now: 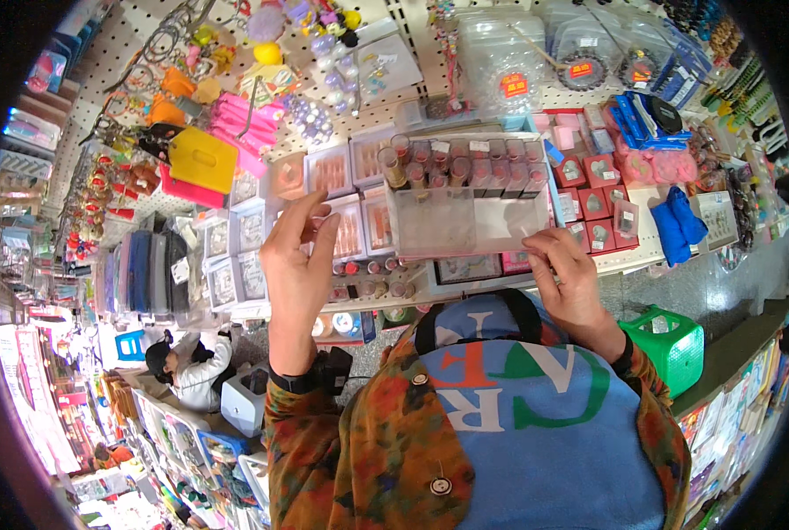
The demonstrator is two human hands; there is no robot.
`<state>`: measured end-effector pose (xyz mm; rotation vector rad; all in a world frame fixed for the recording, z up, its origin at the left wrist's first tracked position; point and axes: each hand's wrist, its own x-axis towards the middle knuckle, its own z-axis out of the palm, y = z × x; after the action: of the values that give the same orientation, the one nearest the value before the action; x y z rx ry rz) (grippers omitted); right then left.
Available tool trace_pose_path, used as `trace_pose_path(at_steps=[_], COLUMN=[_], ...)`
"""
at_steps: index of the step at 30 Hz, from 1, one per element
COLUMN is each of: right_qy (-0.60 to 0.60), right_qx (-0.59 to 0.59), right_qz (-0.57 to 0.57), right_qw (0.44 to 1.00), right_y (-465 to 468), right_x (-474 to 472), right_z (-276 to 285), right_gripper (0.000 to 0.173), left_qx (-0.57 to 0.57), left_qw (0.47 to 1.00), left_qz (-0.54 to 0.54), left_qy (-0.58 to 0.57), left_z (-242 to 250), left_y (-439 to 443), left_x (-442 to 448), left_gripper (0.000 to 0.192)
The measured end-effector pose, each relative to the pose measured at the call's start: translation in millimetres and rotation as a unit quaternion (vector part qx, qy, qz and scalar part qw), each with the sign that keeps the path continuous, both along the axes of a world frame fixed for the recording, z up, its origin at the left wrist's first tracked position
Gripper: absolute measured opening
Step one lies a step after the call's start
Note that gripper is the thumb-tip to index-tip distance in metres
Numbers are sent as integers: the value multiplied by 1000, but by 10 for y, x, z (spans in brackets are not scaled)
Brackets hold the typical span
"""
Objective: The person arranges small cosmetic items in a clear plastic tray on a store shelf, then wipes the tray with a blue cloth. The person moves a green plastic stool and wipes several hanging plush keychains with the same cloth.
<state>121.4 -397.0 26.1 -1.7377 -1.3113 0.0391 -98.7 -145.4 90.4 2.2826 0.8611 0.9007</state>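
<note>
My left hand is raised over the left part of the shelf, with its thumb and fingers apart and nothing between them. Small pale boxes with clear tops lie beneath and beside it. At the front right corner of a clear plastic display tray, the thumb and fingers of my right hand pinch the rim. Lipstick tubes stand in rows in the tray's rear part. Several more lipsticks lie or stand in front of the tray, partly hidden by it.
Red boxes with heart-shaped windows and blue packets crowd the right side. Keyrings and a yellow tag hang from the pegboard. A green plastic stool stands at right. A person is low at left, near a grey stool.
</note>
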Motion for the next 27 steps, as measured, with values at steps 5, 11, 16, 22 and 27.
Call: trace_pose_path(at_steps=[5, 11, 16, 22, 27], right_qy=[-15, -58, -127, -189, -294], right_qx=[1, -16, -29, -103, -201], right_qz=[47, 131, 224, 254, 207], right_qw=[999, 990, 966, 943, 911], right_y=[86, 211, 415, 744, 950], right_x=[-55, -238, -407, -762, -1028], right_z=[57, 49, 77, 24, -67], right_gripper=[21, 19, 29, 32, 35], left_qx=[-69, -130, -155, -367, -456], left_qw=[994, 990, 987, 929, 890], left_qz=[82, 48, 37, 38, 2], left_qy=[-14, -11, -3, 20, -16], left_z=[-172, -476, -822, -1191, -1487], left_y=[-202, -454, -716, -862, -815], left_x=[-346, -634, -787, -949, -951], left_gripper=[21, 11, 12, 19, 21])
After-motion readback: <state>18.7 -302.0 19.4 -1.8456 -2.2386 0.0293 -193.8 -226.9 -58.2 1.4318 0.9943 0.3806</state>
